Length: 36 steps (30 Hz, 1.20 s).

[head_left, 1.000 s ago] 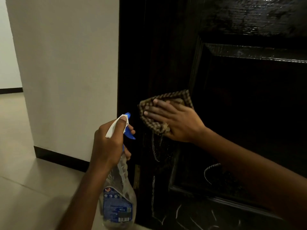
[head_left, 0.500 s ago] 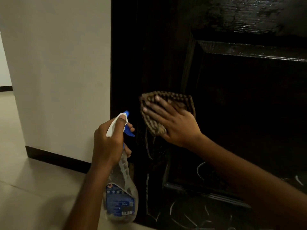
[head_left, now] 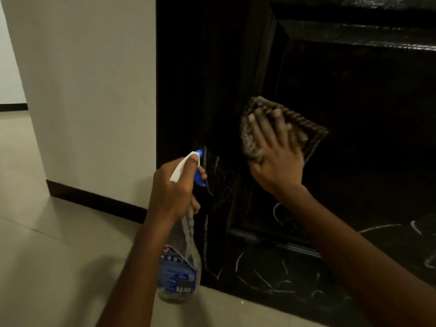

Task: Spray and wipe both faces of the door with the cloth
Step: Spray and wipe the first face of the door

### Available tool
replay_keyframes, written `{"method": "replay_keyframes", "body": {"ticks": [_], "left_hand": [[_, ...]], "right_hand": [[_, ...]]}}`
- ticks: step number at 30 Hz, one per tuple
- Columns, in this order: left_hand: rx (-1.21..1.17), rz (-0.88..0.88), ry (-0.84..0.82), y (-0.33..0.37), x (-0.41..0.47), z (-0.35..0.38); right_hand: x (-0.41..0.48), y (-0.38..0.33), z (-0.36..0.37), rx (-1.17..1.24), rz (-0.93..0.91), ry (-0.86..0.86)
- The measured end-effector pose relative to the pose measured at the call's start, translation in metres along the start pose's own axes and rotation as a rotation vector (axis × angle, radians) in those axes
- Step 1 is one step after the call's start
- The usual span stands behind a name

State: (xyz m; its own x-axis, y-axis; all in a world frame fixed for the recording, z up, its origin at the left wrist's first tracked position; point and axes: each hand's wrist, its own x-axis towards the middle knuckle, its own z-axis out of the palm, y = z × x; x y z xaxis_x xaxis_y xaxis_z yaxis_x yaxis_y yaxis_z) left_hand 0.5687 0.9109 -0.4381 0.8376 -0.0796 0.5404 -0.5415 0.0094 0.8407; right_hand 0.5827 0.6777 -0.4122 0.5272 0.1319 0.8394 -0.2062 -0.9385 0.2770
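Note:
A dark panelled door [head_left: 354, 102] fills the right of the head view, with white chalk-like scribbles across its lower part. My right hand [head_left: 274, 156] presses a brown checked cloth [head_left: 311, 133] flat against the door with straight, spread fingers, at the left edge of the recessed panel. My left hand [head_left: 174, 187] grips the neck of a clear spray bottle [head_left: 179, 267] with a white and blue trigger head, held close to the door's left edge, nozzle toward the door. Wet spray streaks show on the door beside the nozzle.
A white wall [head_left: 89, 90] with a dark skirting board [head_left: 94, 201] stands left of the door. Pale floor tiles [head_left: 47, 256] run under me and a passage opens at the far left.
My right hand has slid the cloth to the right and a little up, off the door's left stile onto the panel's edge. My left hand and the bottle have held their place by the door's edge.

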Motion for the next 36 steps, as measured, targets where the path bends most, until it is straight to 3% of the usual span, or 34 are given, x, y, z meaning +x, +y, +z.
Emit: {"method": "replay_keyframes", "body": {"ticks": [3, 11, 15, 18, 22, 26, 30, 34, 36], "left_hand": [[0.006, -0.013, -0.041, -0.015, -0.006, 0.005], [0.009, -0.099, -0.038, -0.053, -0.001, 0.003], [0.001, -0.115, -0.017, -0.056, -0.001, -0.007], [0.029, -0.040, 0.053, -0.055, -0.004, -0.018], [0.098, 0.037, 0.147, -0.057, -0.012, -0.026], [0.091, 0.000, 0.142, -0.065, -0.014, -0.034], [0.070, -0.047, 0.123, -0.075, -0.017, -0.035], [0.059, -0.076, 0.113, -0.086, -0.016, -0.038], [0.070, -0.085, 0.117, -0.089, -0.016, -0.038]], "right_hand": [[-0.043, 0.002, 0.022, -0.037, -0.168, -0.065], [-0.053, -0.018, 0.026, 0.267, 0.144, 0.121], [-0.028, -0.040, 0.022, 0.315, 0.171, 0.159], [0.000, -0.067, 0.027, 0.219, 0.010, 0.051], [-0.016, -0.096, 0.062, 0.023, -0.440, -0.110], [-0.088, -0.083, 0.088, 0.002, -0.567, -0.207], [-0.114, -0.053, 0.074, 0.016, -0.367, -0.175], [-0.063, -0.066, 0.051, 0.052, -0.019, -0.018], [-0.038, -0.083, 0.049, 0.080, 0.037, 0.011]]}}
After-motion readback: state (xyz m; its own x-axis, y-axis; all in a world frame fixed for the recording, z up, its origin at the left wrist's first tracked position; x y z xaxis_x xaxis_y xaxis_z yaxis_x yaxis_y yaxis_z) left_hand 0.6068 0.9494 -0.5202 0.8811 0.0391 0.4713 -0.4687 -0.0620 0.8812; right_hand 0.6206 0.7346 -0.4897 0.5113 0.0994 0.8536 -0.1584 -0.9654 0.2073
